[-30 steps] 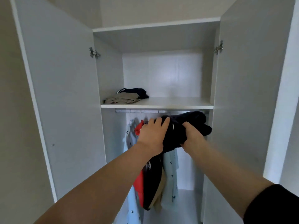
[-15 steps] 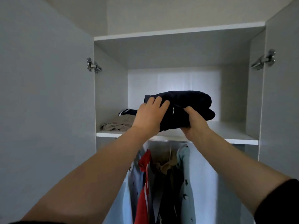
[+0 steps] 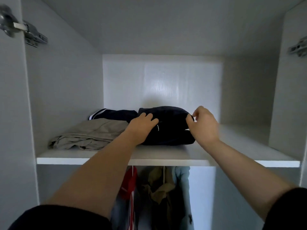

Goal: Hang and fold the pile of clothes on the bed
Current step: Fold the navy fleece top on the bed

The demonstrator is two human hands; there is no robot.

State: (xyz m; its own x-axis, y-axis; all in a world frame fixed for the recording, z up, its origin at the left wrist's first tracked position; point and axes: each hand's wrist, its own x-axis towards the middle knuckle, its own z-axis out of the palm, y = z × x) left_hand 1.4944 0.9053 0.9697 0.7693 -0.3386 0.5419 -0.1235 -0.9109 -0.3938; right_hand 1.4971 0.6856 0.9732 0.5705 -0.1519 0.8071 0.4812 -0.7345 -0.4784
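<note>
Garment lies lengthwise left-to-right (on shelf).

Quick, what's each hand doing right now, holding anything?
Left hand: open, fingers flat on the dark folded garment on the shelf.
Right hand: fingers curled at the garment's right end; cannot tell whether it pinches the cloth.

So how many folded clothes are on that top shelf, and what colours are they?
Navy: 2, the navy bundle in the middle and the striped navy garment at the back
Beige: 1, the beige garment on the left
Total: 3
</note>
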